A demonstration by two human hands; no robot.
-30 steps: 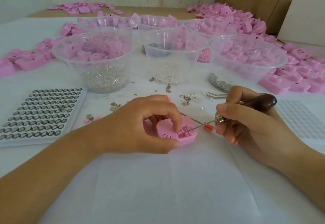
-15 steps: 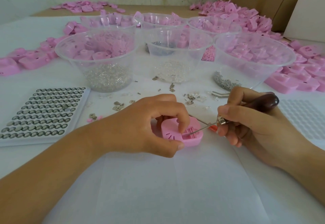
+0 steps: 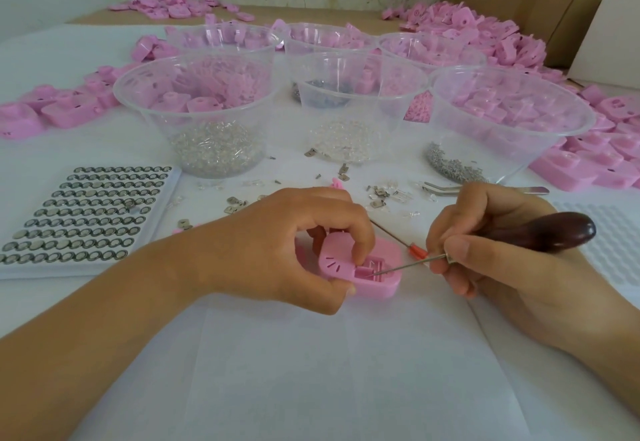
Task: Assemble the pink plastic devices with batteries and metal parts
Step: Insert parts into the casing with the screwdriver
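A pink plastic device [image 3: 377,276] lies on the white table in front of me. My left hand [image 3: 291,246] grips it, thumb at its near edge and forefinger pressing down into its open slot. My right hand [image 3: 485,250] holds an awl with a dark wooden handle [image 3: 547,233]; its thin metal needle [image 3: 405,265] points left, tip inside the device's slot beside my forefinger. A white tray of button batteries [image 3: 83,212] sits at the left. Small metal parts [image 3: 377,195] lie scattered beyond my hands.
Several clear plastic bowls [image 3: 207,111] with small clear and metal pieces stand across the middle. Heaps of pink devices [image 3: 485,35] lie behind and to both sides. Metal tweezers [image 3: 446,187] and a red-tipped pin [image 3: 414,251] lie near my right hand. An empty white tray [image 3: 613,246] sits at the right.
The awl's needle tip has pushed further left into the device's slot. Both hands keep their grips and the device stays in place.
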